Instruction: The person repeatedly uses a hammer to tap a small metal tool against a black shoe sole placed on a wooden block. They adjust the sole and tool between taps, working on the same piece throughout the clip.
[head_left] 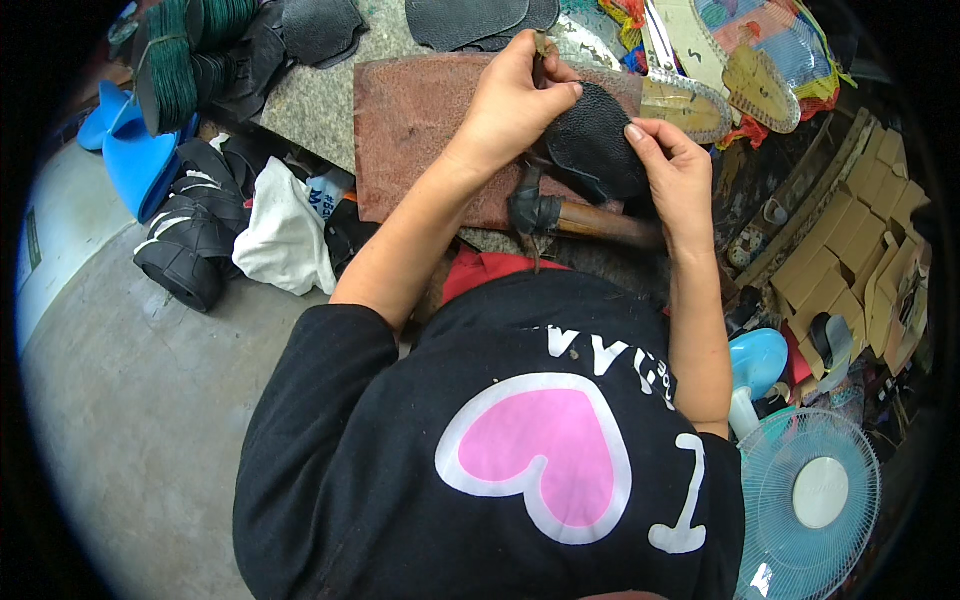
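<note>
A rounded piece of black leather is held up over a reddish-brown board. My left hand is closed, its thumb against the leather's upper left edge. A small dark brownish thing sticks up between its fingers; I cannot make out its kind. At the leather's right edge, my right hand pinches it between thumb and fingers. Below the leather lies a hammer with a wooden handle and a dark wrapping near its head. The handle's end reaches toward my right wrist.
More black leather pieces lie at the far edge. Green cord bundles stand at the back left, above black sandals and a white cloth. Yellowish sole-shaped templates lie at the far right. A fan stands at lower right.
</note>
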